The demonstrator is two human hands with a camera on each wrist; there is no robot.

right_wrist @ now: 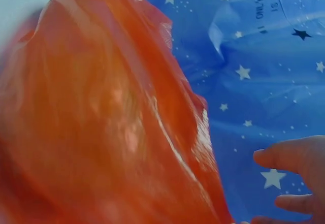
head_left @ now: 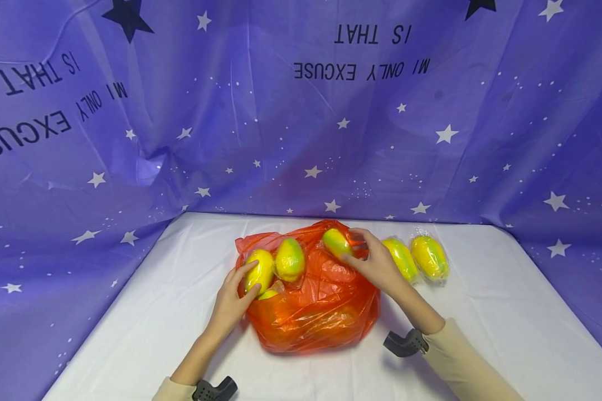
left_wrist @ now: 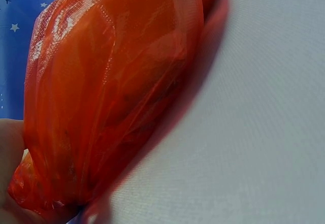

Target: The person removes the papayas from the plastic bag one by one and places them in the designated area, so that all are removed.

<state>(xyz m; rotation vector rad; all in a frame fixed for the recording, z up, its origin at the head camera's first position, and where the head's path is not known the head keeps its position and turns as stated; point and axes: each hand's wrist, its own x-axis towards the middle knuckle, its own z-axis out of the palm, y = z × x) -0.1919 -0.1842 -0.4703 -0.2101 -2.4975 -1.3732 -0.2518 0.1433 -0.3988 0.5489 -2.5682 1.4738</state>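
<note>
A red plastic bag (head_left: 316, 328) lies open-mouthed on the table, bulging with contents blurred by the film. Yellow-green mangoes in clear wrap show at its mouth. My left hand (head_left: 231, 301) grips the left mango (head_left: 261, 273) between thumb and fingers. Beside it sits another mango (head_left: 290, 259), and a lower one (head_left: 268, 294) is partly covered. At the far right of the mouth, my right hand (head_left: 376, 262) has spread fingers next to a mango (head_left: 335, 243). The right wrist view shows these fingers (right_wrist: 284, 155) extended beside the bag (right_wrist: 101, 107); no mango is visible there.
Two wrapped mangoes, one nearer the bag (head_left: 401, 259) and one farther right (head_left: 430, 257), lie on the white tablecloth (head_left: 491, 323). A purple star-patterned cloth (head_left: 301, 139) hangs behind the table. Black wrist mounts (head_left: 403, 342) sit on both forearms.
</note>
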